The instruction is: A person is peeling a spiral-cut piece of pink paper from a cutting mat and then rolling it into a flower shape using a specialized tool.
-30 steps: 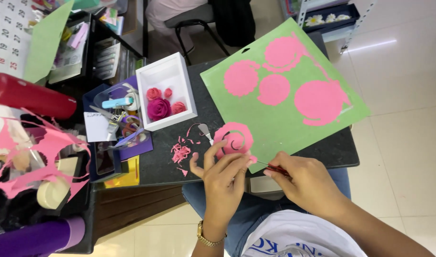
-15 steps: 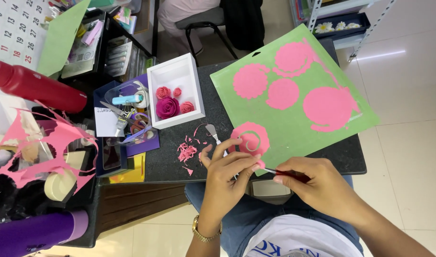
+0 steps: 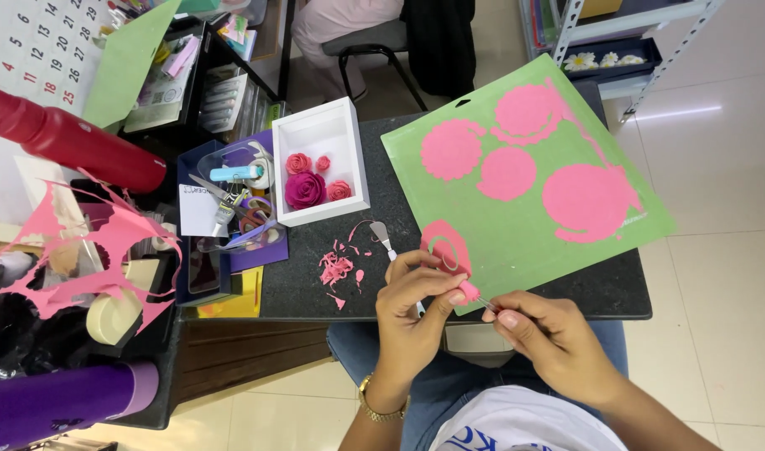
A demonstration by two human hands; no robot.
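Note:
My left hand (image 3: 412,309) pinches a pink paper strip (image 3: 446,253) that curls up from the green cutting mat (image 3: 524,242), its end wound into a small coil (image 3: 468,291) at my fingertips. In my right hand (image 3: 549,338) is a thin metal tool (image 3: 486,305) whose tip sits in that coil. The mat lies on the dark table (image 3: 391,209) and carries several pink cut-out spiral discs (image 3: 506,173). Both hands work at the table's near edge, above my lap.
A white box (image 3: 353,167) with finished pink paper roses (image 3: 304,189) stands left of the mat. Pink scraps (image 3: 336,269) and a small spatula (image 3: 383,239) lie beside it. Farther left are a scissors tray (image 3: 232,209), a red bottle (image 3: 73,142) and leftover pink paper (image 3: 90,259).
The pink spiral strip has been wound tighter onto the tool, and both hands have drifted slightly right and toward me along the table's edge.

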